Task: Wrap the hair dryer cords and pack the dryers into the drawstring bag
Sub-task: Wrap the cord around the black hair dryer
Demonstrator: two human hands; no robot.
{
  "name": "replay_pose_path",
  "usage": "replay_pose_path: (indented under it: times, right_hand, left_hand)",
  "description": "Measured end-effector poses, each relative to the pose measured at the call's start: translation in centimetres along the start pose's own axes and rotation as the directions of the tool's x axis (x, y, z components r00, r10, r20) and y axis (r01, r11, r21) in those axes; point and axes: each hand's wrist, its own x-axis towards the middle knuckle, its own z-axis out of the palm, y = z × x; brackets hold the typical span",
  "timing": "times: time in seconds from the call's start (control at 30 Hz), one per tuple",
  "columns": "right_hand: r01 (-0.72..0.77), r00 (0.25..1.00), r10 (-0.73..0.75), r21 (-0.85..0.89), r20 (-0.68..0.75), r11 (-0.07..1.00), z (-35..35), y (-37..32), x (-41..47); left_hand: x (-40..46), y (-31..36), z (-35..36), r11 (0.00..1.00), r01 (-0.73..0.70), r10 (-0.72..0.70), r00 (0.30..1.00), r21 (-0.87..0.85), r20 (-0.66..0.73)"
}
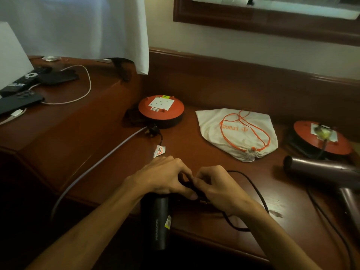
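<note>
Both hands, left hand (165, 177) and right hand (211, 185), pinch the cord (253, 187) above the dryer (155, 221); slack beside the right could snag and loosen the wrap.

Both forearms come in from the lower edge of the view and meet just above the near edge of the desk (194, 145). The left arm enters from the lower left and rises diagonally; the right arm enters from the lower right. Both are bare. The left hand (163, 175) is turned palm down, its fingers curled and its knuckles up, and it grips the top of the black hair dryer (156, 219). The right hand (212, 185) is just beside it, almost touching, also with bent fingers. Its thumb and fingertips pinch the black cord (251, 184) next to the left hand's fingers. The wrists are close together and slightly bent.
</note>
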Motion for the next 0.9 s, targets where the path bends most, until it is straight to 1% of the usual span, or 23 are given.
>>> replay_pose_path:
  times: [0.1,0.17,0.27,0.33,0.37,0.43,0.47,0.53,0.57,0.6,0.7,0.77,0.83,0.9]
  right_hand:
    - [-0.016,0.998,0.023,0.107,-0.058,0.994,-0.8,-0.3,-0.4]
    - [-0.026,0.998,0.034,0.148,-0.049,0.989,-1.2,-0.7,-0.7]
    - [-0.037,0.997,0.02,0.215,0.077,0.976,-2.1,-1.1,-1.6]
    - [-0.047,0.986,-0.002,0.293,0.164,0.955,-2.3,-1.2,-2.3]
    - [-0.049,0.981,-0.011,0.305,0.192,0.951,-2.2,-1.0,-2.6]
    - [-0.038,0.966,-0.033,0.267,0.258,0.963,-2.2,-0.8,-3.3]
    - [-0.027,0.947,-0.049,0.229,0.317,0.973,-2.5,-0.8,-3.7]
    - [0.012,0.881,-0.094,0.178,0.464,0.984,-3.1,-0.7,-4.3]
    - [0.04,0.849,-0.125,0.172,0.513,0.984,-3.1,-0.5,-4.5]
    - [0.073,0.838,-0.146,0.158,0.526,0.985,-2.8,-0.4,-4.7]
    - [0.183,0.872,-0.177,0.032,0.456,0.983,-1.1,0.6,-5.1]
    - [0.197,0.883,-0.172,-0.01,0.437,0.98,-0.7,1.4,-5.5]
    - [0.149,0.906,-0.131,-0.015,0.402,0.989,-1.2,2.6,-5.2]
    - [0.058,0.952,-0.056,0.004,0.302,0.998,-1.8,4.3,-4.3]
  left_hand:
    - [0.0,-0.1,0.0,0.998,-0.003,0.004,1.0,-0.056,0.013]
    - [-0.2,0.0,0.0,0.997,-0.021,0.022,1.0,-0.081,0.01]
    - [-0.4,0.1,-0.3,0.984,-0.034,0.028,0.999,-0.175,-0.036]
    - [-0.5,-0.3,-0.4,0.955,-0.037,0.014,0.997,-0.294,-0.081]
    - [-0.5,-0.7,-0.4,0.929,-0.05,0.012,0.994,-0.366,-0.105]
    - [-0.5,-1.4,0.0,0.875,-0.078,0.001,0.987,-0.477,-0.16]
    - [-0.6,-1.7,0.2,0.85,-0.088,-0.01,0.983,-0.519,-0.182]
    - [-0.7,-2.1,0.4,0.803,-0.096,-0.04,0.976,-0.589,-0.213]
    - [-0.7,-2.2,0.5,0.789,-0.089,-0.056,0.975,-0.608,-0.216]
    - [-0.7,-2.1,0.5,0.791,-0.077,-0.069,0.975,-0.607,-0.213]
    - [-0.7,-1.5,0.3,0.822,-0.04,-0.089,0.976,-0.568,-0.197]
    - [-1.0,-1.2,0.1,0.805,-0.047,-0.086,0.977,-0.591,-0.195]
    - [-1.3,-1.2,-0.1,0.785,-0.062,-0.083,0.976,-0.616,-0.204]
    - [-1.6,-1.4,-0.3,0.762,-0.083,-0.076,0.973,-0.642,-0.216]
